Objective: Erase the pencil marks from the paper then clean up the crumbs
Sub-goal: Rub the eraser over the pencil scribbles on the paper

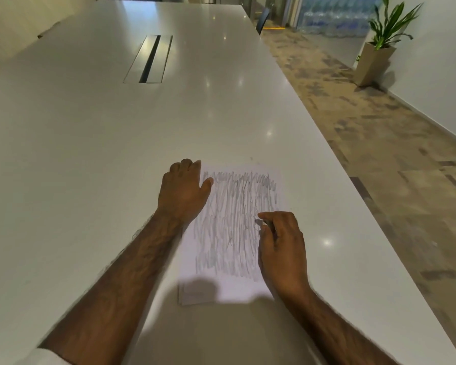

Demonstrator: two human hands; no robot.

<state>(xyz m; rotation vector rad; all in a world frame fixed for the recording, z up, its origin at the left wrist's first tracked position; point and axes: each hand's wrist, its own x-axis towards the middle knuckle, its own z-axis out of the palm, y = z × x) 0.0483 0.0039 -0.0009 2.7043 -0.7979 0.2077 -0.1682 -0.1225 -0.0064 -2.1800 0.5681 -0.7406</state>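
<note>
Paper (229, 219) near the table's (90, 154) right edge judged thin, slide-prone: left hand (184, 191) pins its far corner palm-down; right hand (282, 246) pinches a grey eraser (259, 222).

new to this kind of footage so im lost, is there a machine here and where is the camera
No machine here: these are a person's two bare hands, filmed by one wide-angle camera worn on the head, looking forward and down. This is the only picture. On the long white table lies a sheet of paper covered in grey pencil marks. The left hand rests on the paper's far left corner, apparently steadying it. The right hand pinches a small grey object, probably an eraser, against the scribbles. Further off are a cable slot in the table and a potted plant.
</note>
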